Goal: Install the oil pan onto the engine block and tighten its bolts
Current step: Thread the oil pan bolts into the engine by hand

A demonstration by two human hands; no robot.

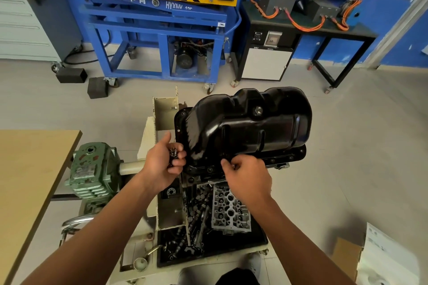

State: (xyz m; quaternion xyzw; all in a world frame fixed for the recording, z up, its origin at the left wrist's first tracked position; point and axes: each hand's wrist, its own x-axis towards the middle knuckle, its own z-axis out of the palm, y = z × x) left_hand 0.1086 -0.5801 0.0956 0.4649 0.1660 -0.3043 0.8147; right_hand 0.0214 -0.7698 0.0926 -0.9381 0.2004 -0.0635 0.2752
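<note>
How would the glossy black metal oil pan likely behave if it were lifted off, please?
The glossy black metal oil pan is probably rigid, given its pressed ribs. The shiny finish may be slippery. Its thin flange suggests light sheet metal.

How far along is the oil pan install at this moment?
Done: the oil pan sits on the engine block, flange down. In hand: the left hand grips spare bolts; the right hand pinches what seems a single bolt at the near flange, apparently finger-starting it. Left: no wrench is in either grip, so tightening remains; how many other flange holes are filled is unclear.
</note>
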